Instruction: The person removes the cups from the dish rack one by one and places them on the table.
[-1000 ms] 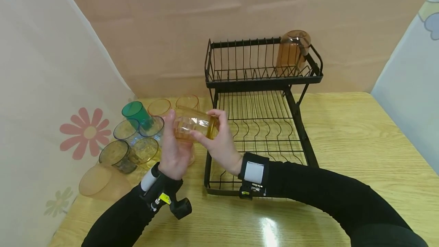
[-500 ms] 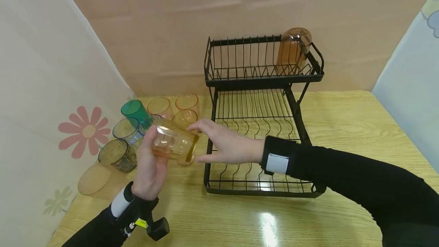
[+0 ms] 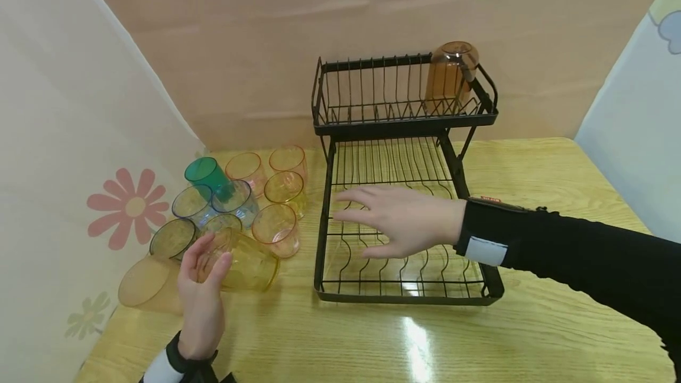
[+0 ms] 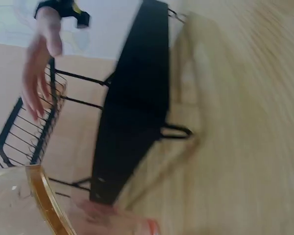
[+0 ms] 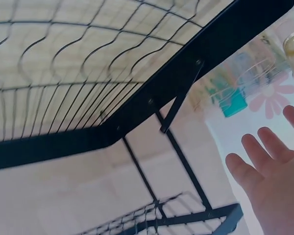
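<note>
My left hand [image 3: 201, 306] holds a clear yellow glass [image 3: 249, 263] on its side, thumb and fingers at the mouth end, base pointing right. Its thick amber base edge shows at the lower left of the left wrist view. Over the lower tier of a black wire dish rack [image 3: 409, 299], my right hand [image 3: 399, 220] is spread with nothing in it. In the right wrist view its fingertips [image 5: 237, 164] stand apart beside the rack. An upside-down brown glass [image 3: 451, 78] sits in the upper tier's right end.
Several upright glasses crowd the left, among them a green one [image 3: 210, 176], a smoky grey one [image 3: 172, 240] and a pink-rimmed one [image 3: 278, 232] near the rack. A large peach tumbler [image 3: 151, 282] leans by the flowered side wall [image 3: 135, 205].
The right hand has let go of the yellow glass and moved right over the rack. The left hand has carried the glass left and down toward me.
</note>
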A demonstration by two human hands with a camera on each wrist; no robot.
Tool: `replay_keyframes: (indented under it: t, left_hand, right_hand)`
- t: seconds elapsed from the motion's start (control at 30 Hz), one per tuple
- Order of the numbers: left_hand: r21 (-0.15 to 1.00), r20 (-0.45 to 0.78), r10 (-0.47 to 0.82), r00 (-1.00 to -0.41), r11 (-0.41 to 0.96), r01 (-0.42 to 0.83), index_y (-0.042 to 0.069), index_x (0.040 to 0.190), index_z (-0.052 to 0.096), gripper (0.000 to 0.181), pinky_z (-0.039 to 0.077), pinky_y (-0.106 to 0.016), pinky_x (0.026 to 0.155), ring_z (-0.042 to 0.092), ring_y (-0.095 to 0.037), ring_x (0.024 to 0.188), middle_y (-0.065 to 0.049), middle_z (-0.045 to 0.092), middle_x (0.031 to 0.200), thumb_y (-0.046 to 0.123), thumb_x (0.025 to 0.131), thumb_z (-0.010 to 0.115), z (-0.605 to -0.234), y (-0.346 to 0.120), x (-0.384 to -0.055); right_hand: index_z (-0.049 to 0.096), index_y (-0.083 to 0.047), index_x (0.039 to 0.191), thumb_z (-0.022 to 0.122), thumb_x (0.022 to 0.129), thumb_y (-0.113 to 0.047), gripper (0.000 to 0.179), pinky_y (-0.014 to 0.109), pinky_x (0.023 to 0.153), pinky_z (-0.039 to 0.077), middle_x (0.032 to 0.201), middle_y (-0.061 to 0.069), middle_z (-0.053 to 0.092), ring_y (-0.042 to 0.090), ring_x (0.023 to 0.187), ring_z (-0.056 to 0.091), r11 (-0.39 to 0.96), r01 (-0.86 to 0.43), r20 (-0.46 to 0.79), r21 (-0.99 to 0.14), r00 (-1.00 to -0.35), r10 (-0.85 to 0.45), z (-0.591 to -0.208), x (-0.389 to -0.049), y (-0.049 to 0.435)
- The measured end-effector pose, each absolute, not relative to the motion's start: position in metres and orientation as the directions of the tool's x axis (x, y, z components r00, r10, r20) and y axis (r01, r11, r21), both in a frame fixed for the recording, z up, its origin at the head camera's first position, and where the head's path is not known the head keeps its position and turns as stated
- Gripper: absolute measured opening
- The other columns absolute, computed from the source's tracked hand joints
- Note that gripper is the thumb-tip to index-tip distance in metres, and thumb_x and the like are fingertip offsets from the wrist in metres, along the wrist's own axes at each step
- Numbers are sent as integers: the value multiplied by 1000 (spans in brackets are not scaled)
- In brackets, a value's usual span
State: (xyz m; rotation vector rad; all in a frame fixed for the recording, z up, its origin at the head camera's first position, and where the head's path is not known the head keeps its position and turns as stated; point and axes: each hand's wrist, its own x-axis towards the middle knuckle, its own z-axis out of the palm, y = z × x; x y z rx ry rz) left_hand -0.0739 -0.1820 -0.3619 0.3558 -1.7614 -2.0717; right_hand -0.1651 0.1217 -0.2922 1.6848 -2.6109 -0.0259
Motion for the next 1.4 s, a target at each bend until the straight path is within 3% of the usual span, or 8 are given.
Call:
replay_keyframes:
  t: [0.23,0.43,0.67,0.77,1.1,1.27,1.4]
  left_hand:
    - [974,221,-384,-897,46,220,-1,125,38,57,36,-25,92,50,-21,106,-16,45,119,-8,74,65,-395,-200,-74]
    - [941,306,-332,-892,250,230,11,130,37,73,34,-23,92,49,-18,107,-12,48,121,0,68,74,-439,-232,-79]
    - [889,360,-328,-873,405,214,18,134,34,82,33,-24,92,47,-18,108,-9,48,121,6,65,78,-458,-248,-74]
    - [879,359,-349,-866,438,188,19,134,33,84,34,-23,91,48,-16,106,-7,48,120,6,64,78,-458,-248,-73]
    - [862,403,-399,-823,468,196,6,130,35,84,32,-23,92,44,-15,104,-10,48,113,-5,58,78,-433,-232,-71]
    - [838,385,-357,-851,521,161,16,132,38,84,30,-23,93,43,-14,108,-4,49,118,7,61,81,-453,-249,-78]
    - [741,397,-256,-881,656,143,12,130,42,75,29,-38,96,38,-20,115,-8,44,126,17,65,80,-443,-250,-77]
  right_hand:
    - [28,-21,142,35,88,-63,70,44,103,16,146,11,24,29,130,26,442,-892,61,100,-438,-897,-276,-163,149]
    - [30,-17,142,44,86,-59,71,46,102,21,144,12,28,31,128,30,453,-880,127,143,-438,-890,-262,-164,166]
    - [36,-16,139,46,85,-59,69,49,99,27,143,12,29,31,126,31,479,-863,221,161,-441,-870,-246,-170,183]
    - [37,-16,138,49,84,-58,70,49,98,28,141,12,30,31,126,32,499,-850,271,167,-447,-852,-236,-174,189]
    - [38,-15,137,55,82,-54,70,49,97,29,141,9,31,29,123,34,566,-809,292,158,-509,-809,-215,-183,205]
    - [35,-17,139,57,81,-54,72,51,96,28,141,10,31,31,123,33,595,-792,291,138,-542,-788,-206,-185,208]
    - [34,-18,140,58,80,-53,73,53,97,27,141,11,30,33,125,31,620,-778,298,107,-570,-766,-198,-189,211]
